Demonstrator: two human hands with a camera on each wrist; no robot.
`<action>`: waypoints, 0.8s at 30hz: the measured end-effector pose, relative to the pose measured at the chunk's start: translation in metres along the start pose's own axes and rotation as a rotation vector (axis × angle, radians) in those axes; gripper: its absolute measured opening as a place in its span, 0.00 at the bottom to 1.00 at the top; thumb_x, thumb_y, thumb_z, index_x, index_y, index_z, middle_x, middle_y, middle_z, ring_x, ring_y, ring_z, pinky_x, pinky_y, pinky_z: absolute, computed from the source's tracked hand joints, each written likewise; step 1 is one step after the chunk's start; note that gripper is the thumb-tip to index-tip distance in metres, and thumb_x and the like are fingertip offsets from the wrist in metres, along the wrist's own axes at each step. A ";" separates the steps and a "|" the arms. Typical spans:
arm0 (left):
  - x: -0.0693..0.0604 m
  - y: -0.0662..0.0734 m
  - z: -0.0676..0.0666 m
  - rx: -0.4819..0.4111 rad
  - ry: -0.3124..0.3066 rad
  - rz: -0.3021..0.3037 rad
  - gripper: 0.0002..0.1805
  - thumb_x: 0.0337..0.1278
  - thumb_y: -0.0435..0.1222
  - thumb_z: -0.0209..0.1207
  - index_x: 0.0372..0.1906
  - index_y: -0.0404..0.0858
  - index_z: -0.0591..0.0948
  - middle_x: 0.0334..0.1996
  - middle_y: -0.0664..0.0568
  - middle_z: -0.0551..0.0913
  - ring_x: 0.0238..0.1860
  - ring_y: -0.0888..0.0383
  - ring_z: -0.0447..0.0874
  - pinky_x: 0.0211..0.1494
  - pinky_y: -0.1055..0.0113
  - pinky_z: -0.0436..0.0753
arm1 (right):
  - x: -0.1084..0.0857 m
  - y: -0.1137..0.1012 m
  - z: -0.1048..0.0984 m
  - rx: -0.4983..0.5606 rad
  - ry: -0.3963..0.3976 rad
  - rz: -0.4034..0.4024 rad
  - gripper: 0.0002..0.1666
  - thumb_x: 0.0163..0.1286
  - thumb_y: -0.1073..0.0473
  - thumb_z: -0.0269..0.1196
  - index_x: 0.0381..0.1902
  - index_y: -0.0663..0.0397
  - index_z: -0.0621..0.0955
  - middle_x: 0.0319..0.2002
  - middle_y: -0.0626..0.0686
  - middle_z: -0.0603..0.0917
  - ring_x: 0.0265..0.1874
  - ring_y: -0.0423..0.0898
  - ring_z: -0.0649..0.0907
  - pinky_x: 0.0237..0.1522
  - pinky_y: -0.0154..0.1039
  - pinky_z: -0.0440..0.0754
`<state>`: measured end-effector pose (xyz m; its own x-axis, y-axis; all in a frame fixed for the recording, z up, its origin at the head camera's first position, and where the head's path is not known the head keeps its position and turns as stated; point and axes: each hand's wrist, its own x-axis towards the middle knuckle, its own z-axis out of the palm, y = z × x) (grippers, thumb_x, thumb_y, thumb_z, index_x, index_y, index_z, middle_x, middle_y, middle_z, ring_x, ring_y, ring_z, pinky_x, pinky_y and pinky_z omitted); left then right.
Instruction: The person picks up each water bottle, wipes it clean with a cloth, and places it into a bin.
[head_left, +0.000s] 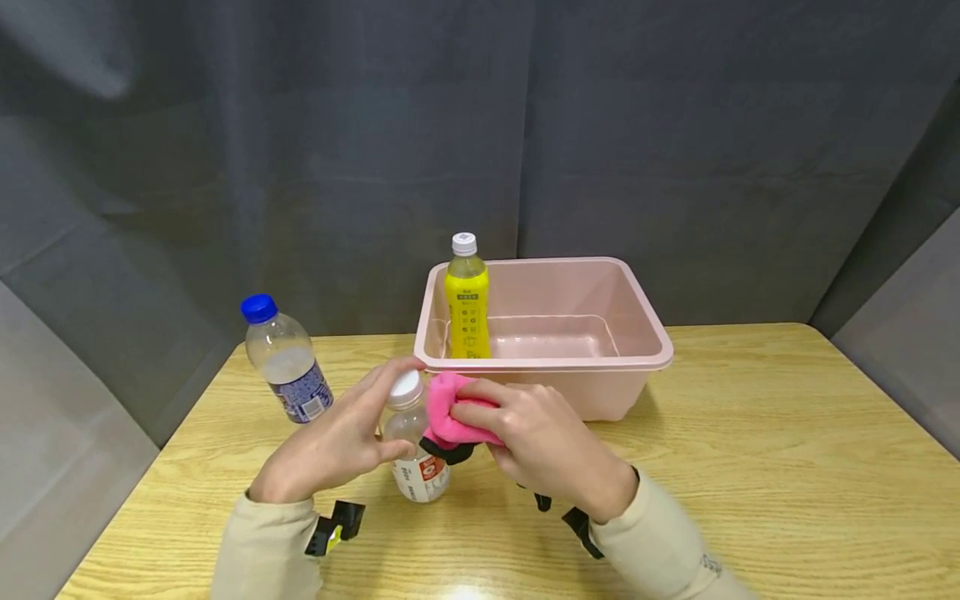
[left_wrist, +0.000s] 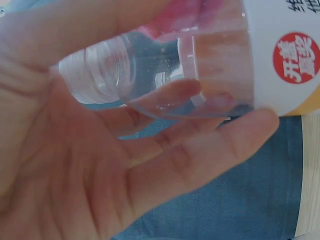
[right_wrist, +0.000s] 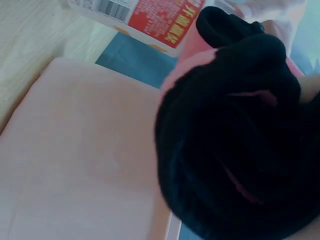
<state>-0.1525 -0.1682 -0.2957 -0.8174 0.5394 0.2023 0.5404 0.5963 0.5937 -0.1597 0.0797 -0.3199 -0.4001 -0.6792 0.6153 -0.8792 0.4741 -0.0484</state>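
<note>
A clear bottle with a white cap point(head_left: 407, 388) and a white-and-red label point(head_left: 422, 477) stands in front of the pink bin. My left hand point(head_left: 337, 433) curves round its upper part, thumb on the near side; the left wrist view shows the fingers point(left_wrist: 190, 165) along the bottle point(left_wrist: 215, 60). My right hand point(head_left: 543, 437) grips a bunched pink cloth point(head_left: 453, 412) with a black part, against the bottle's right side. The black part point(right_wrist: 235, 135) fills much of the right wrist view and hides most of that hand.
Behind the hands is the pink bin point(head_left: 622, 363), with a yellow bottle point(head_left: 468, 308) upright inside at its left. A blue-capped bottle point(head_left: 288, 362) stands at the left on the wooden table point(head_left: 750, 450). Grey curtain point(head_left: 375, 167) hangs behind.
</note>
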 end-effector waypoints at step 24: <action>-0.001 0.000 0.000 0.048 0.009 -0.005 0.45 0.50 0.23 0.72 0.73 0.38 0.63 0.67 0.39 0.71 0.63 0.41 0.75 0.63 0.42 0.77 | -0.010 -0.008 0.037 -0.042 -0.527 0.054 0.19 0.47 0.75 0.67 0.29 0.43 0.86 0.29 0.40 0.81 0.19 0.37 0.71 0.18 0.32 0.68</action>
<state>-0.1518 -0.1682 -0.2956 -0.8219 0.5310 0.2063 0.5448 0.6268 0.5571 -0.1584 0.0621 -0.3551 -0.5296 -0.8376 0.1339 -0.8470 0.5306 -0.0309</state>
